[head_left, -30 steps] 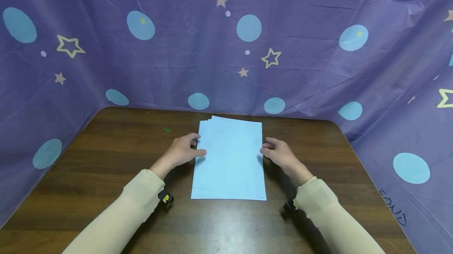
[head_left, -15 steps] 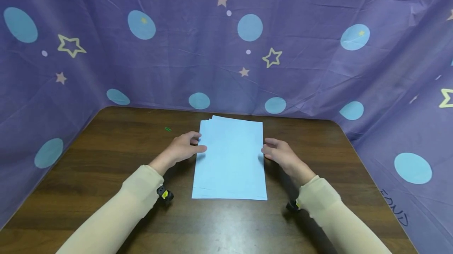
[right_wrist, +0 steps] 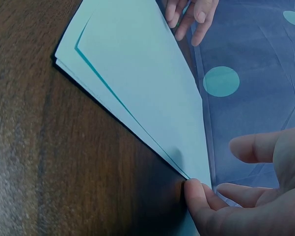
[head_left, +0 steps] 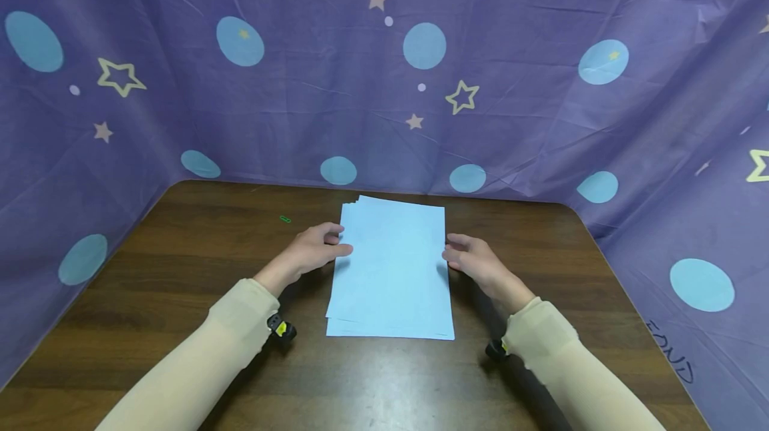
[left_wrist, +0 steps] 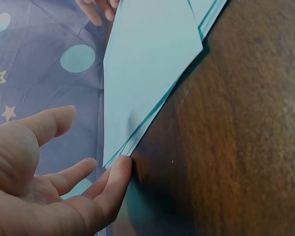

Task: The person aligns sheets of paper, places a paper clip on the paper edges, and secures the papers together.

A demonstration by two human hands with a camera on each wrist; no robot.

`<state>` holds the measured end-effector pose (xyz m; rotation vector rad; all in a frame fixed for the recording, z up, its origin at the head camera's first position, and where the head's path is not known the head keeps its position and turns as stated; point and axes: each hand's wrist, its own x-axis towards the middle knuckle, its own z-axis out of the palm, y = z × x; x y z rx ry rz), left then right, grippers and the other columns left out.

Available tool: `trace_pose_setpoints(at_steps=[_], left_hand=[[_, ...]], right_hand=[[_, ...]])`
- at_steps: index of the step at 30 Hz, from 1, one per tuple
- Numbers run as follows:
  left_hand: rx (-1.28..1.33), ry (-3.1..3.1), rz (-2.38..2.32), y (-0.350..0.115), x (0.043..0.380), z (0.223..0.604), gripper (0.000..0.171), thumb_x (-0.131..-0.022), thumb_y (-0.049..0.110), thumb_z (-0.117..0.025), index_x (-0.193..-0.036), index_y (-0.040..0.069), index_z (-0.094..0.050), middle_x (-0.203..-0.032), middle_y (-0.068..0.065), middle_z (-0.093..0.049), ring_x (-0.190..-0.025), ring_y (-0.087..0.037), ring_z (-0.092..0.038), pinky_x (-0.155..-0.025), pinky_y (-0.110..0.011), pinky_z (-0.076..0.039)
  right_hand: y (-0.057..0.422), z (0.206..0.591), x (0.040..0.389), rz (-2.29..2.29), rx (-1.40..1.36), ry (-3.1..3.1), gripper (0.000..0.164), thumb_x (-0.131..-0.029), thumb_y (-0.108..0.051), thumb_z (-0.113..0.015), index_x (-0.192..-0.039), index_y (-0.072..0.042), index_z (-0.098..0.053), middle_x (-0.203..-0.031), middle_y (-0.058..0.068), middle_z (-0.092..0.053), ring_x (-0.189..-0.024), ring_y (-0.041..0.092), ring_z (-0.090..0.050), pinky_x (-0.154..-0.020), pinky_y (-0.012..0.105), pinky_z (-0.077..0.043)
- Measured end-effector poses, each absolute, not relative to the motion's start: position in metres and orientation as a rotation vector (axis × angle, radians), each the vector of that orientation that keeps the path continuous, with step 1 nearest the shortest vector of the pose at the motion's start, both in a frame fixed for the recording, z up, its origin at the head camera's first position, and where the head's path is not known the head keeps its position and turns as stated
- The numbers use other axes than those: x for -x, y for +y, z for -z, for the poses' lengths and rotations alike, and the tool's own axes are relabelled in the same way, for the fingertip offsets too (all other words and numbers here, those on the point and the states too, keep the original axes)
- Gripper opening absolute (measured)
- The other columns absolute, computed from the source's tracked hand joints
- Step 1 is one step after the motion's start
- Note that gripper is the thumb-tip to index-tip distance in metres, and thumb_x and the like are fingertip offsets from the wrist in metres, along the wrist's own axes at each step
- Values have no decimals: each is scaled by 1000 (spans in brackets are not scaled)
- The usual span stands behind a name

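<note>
A stack of white paper sheets lies on the table, its sheets not quite lined up. Lower sheets stick out at the near left corner and the far left edge. My left hand is at the stack's left long edge; in the left wrist view its fingertips touch the sheet edges while the thumb stays raised and apart. On the opposite long edge is my right hand. Its fingertips press against the paper edge in the right wrist view, thumb lifted away. Neither hand pinches the paper.
A small green paper clip lies on the brown wooden table, left of the stack. A purple curtain with stars and blue dots hangs behind the table and along both sides.
The upper sheets have shifted and turned slightly, so more of a lower sheet shows at the near left corner. My left hand has moved a little to the right; my right hand stays nearly still.
</note>
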<state>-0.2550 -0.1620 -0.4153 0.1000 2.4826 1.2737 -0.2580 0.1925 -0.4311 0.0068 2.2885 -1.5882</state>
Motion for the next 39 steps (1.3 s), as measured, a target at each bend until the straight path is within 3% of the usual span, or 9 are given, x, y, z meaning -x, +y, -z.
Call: trace_pose_setpoints(at_steps=[22,29,39], left_hand=[[-70,2460,-1316,-156,256,417,67,-102,36,-70,-159,8,-46,-152,-19,-54,-136,-35,-55,-112,-51,-48],[-67,2362,-1431,-156,258,417,68,-103,29,-70,-159,3,-43,-152,-23,-52,-130,-35,-62,-113,-47,-49],[-68,2234,-1554,-157,257,416,72,-105,26,-67,-162,-3,-34,-157,-28,-44,-142,-39,-52,-120,-49,-42]], right_hand=[[187,429,256,1589,41,2266,62,-107,-13,-59,-161,6,-36,-158,28,-46,-144,37,-51,-116,47,-46],[186,428,256,1608,24,2250,60,-108,-12,-58,-161,6,-36,-158,28,-46,-143,37,-52,-116,46,-46],[187,427,258,1612,20,2226,60,-109,-14,-57,-161,5,-35,-160,28,-44,-145,38,-50,-117,47,-45]])
